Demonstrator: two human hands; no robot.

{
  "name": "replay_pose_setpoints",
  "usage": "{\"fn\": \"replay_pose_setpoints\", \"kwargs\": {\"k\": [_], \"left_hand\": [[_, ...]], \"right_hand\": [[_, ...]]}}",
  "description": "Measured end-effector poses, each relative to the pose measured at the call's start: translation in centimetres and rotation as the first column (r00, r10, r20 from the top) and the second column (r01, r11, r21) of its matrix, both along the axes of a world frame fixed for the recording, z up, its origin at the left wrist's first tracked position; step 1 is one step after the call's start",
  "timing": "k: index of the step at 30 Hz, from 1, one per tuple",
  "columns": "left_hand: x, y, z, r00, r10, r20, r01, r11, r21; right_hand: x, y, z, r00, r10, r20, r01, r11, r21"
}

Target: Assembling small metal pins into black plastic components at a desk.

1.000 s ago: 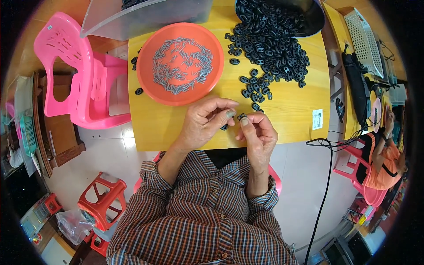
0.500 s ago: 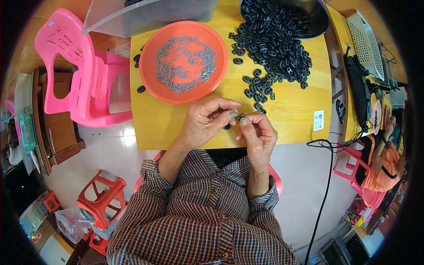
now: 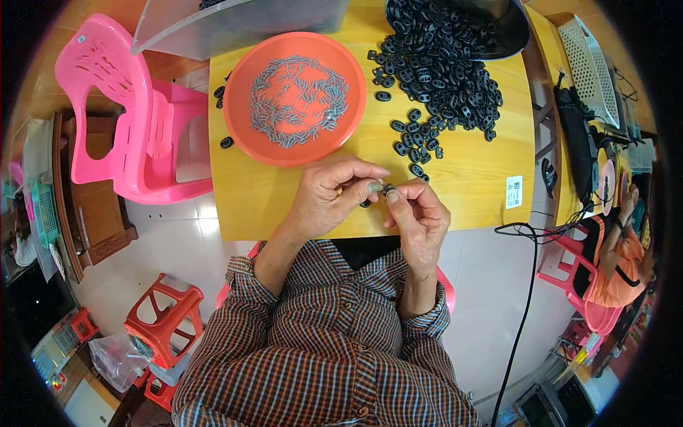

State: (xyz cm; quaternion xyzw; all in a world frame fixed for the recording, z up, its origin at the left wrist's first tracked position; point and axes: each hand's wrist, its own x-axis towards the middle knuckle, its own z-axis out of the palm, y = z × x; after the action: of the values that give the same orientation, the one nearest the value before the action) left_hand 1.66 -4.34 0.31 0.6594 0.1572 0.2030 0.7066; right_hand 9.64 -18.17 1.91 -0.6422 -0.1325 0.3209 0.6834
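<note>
Over the near edge of the yellow table (image 3: 469, 203), my two hands meet fingertip to fingertip. Between thumb and forefinger my right hand (image 3: 418, 213) pinches a small black oval piece (image 3: 388, 189). My left hand (image 3: 329, 196) is closed in a pinch against it; whatever its tips hold is too small to make out. Another black piece (image 3: 365, 203) lies on the table below my fingers, partly hidden. Beyond my left hand is a round orange-red plate (image 3: 238, 128) with many small grey screw-like pins (image 3: 284, 117). Loose black two-holed pieces (image 3: 418, 139) lie beyond my right hand.
A large heap of black pieces (image 3: 441, 78) spills from a dark tub (image 3: 509, 35) at the far right. A clear plastic bin (image 3: 242, 32) stands behind the plate. Pink chair (image 3: 160, 135) at left, red stool (image 3: 160, 313) lower left, black cable (image 3: 530, 285) and another person (image 3: 619, 267) at right.
My right hand has shifted very slightly to the right. The pinch of both hands around the small black piece looks the same.
</note>
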Motion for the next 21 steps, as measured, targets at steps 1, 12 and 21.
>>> {"fn": "replay_pose_setpoints", "kwargs": {"k": [1, 12, 21], "left_hand": [[0.03, 0.00, 0.06, 1.000, -0.002, -0.001, 0.002, 1.000, 0.021], [0.24, -0.11, 0.37, 0.999, -0.038, 0.010, 0.037, 0.995, 0.090], [0.22, -0.43, 0.15, 1.000, -0.008, 0.006, 0.009, 0.992, -0.126]], "right_hand": [[0.07, -0.04, 0.13, 1.000, 0.005, 0.011, -0.005, 1.000, -0.009], [0.18, -0.14, 0.43, 1.000, 0.005, 0.016, -0.004, 1.000, -0.009], [-0.12, 0.23, 0.65, 0.997, -0.008, -0.075, 0.005, 0.999, -0.038]]}}
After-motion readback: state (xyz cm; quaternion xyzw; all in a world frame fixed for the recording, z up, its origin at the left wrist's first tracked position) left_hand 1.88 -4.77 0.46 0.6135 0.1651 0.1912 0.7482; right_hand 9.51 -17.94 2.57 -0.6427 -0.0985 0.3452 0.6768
